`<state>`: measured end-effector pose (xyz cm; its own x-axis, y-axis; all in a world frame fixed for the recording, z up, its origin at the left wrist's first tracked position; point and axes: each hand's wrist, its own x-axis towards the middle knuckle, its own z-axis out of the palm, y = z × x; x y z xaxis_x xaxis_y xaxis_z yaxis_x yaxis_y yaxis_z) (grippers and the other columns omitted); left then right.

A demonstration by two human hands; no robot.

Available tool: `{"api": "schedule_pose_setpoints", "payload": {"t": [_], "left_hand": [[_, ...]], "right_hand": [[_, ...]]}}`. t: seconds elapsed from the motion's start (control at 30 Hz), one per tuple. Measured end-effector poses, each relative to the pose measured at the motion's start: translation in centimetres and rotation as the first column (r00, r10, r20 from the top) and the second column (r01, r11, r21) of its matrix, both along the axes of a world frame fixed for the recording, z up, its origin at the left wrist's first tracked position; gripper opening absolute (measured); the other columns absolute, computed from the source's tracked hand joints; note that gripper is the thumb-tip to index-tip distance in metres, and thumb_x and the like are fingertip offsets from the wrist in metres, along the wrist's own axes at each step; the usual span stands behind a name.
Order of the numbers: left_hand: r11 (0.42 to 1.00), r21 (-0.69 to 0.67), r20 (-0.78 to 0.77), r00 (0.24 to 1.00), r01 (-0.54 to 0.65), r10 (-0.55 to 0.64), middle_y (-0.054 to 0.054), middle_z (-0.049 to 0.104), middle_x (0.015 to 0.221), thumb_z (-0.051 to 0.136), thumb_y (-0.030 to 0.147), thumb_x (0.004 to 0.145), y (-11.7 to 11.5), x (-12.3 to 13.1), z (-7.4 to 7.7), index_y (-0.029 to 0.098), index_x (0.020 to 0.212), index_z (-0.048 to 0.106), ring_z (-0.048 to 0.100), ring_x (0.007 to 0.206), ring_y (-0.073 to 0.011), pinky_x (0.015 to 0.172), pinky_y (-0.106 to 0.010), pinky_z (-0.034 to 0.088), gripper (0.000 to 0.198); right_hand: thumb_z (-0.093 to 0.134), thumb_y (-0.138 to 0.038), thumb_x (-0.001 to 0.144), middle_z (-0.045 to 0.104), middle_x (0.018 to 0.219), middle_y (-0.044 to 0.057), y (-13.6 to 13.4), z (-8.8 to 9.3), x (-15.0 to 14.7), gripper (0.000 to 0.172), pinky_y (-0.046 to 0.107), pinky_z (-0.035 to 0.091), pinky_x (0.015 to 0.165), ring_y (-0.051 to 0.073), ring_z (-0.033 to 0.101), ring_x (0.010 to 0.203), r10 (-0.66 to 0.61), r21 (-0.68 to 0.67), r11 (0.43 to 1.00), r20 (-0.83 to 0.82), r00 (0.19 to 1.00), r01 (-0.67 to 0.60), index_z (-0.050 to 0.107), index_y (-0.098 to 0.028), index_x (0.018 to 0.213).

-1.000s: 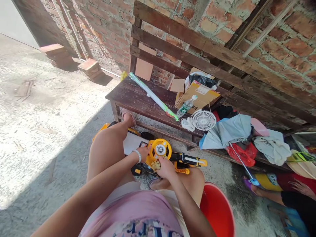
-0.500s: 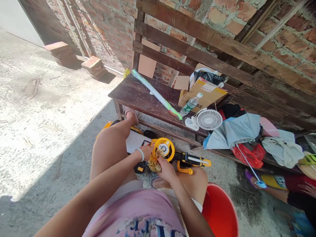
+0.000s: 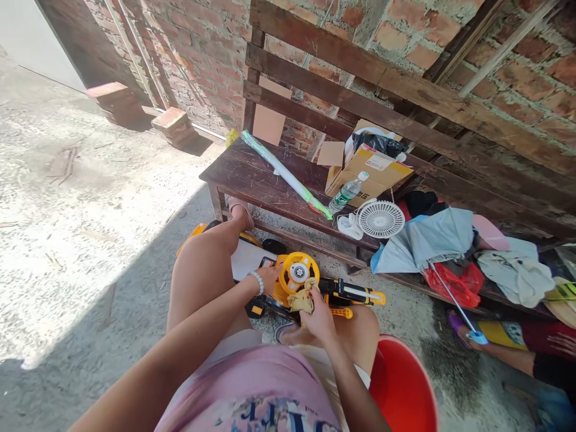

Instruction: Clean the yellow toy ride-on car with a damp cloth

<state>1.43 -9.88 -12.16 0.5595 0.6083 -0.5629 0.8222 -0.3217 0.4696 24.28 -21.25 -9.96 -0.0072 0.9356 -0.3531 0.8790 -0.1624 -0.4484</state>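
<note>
**Toy wiped with cloth, held on lap**

Toy [image 3: 355,294]: yellow and black plastic ride-on, lying across the person's knees, in front of the bench [image 3: 252,180]. Right hand [image 3: 320,315] is closed around a bunched yellowish cloth [image 3: 302,298], fingers pinching it tight. The cloth is pressed on the toy just below its yellow wheel [image 3: 299,272]. Left hand [image 3: 269,279] lies on the toy body at the wheel's left side, touching it. Cannot tell if it clasps or only rests there. A bead bracelet [image 3: 258,282] is on the left wrist.

The person is seated, with a pink shirt at the bottom of the view. A red bucket [image 3: 400,384] is just beside the right thigh.

On the bench:
- A long wrapped tube [image 3: 283,174] lies diagonally.
- A water bottle [image 3: 347,192] lies tilted against a cardboard box [image 3: 375,171].
- A small white fan [image 3: 381,219] is near the bench edge.
- A grey-blue umbrella [image 3: 427,237] is to the right of the fan, on top of piled clothes.

Another person's hand [image 3: 562,343] shows at the far right edge, well apart from the toy. A brick wall stands behind the bench, with loose bricks [image 3: 173,123] on the ground at upper left.
</note>
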Motion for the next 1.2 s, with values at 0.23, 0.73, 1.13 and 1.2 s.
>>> {"api": "schedule_pose_setpoints", "payload": {"t": [0.23,0.73,1.13,1.2], "left_hand": [[1.000,0.029,-0.038,0.999,-0.009,0.010,-0.023,0.061,0.158,0.067,0.027,0.088,-0.1,-0.3,1.1,0.015,0.171,0.027,0.063,0.141,-0.0358,0.112,-0.043,0.054,0.093],[0.999,0.020,-0.029,0.999,-0.028,0.029,-0.023,0.070,0.143,0.065,0.024,0.086,-0.2,0.2,0.7,0.013,0.162,0.047,0.071,0.127,-0.0367,0.104,-0.045,0.060,0.079],[0.991,0.070,-0.060,0.991,-0.115,0.119,-0.024,0.071,0.141,0.060,0.025,0.090,-0.7,0.9,0.2,0.011,0.164,0.043,0.073,0.124,-0.0370,0.101,-0.045,0.060,0.076],[0.978,0.099,-0.029,0.982,-0.181,0.185,-0.024,0.067,0.148,0.051,0.026,0.097,-0.4,1.3,0.4,0.011,0.170,0.028,0.072,0.125,-0.0348,0.101,-0.044,0.060,0.078]], "right_hand": [[0.074,-0.009,0.073,0.050,0.168,0.013,1.1,0.0,-4.6,0.063,0.049,0.048,0.118,0.036,0.050,0.147,0.317,-0.001,0.948,0.078,0.945,-0.318,0.064,-0.023,0.133],[0.066,-0.037,0.093,0.050,0.168,0.009,11.3,1.0,-2.1,0.071,0.059,0.034,0.124,0.038,0.040,0.154,0.183,0.103,0.976,0.102,0.978,-0.194,0.050,-0.032,0.162],[0.061,-0.033,0.093,0.070,0.142,0.017,13.6,-1.6,0.6,0.060,0.044,0.051,0.108,0.033,0.067,0.127,-0.141,0.017,0.990,-0.013,0.990,0.141,0.058,-0.021,0.151],[0.063,-0.036,0.089,0.073,0.137,0.017,12.4,-2.7,1.4,0.059,0.044,0.053,0.107,0.033,0.070,0.123,-0.286,0.050,0.954,-0.146,0.947,0.296,0.062,-0.019,0.146]]}}
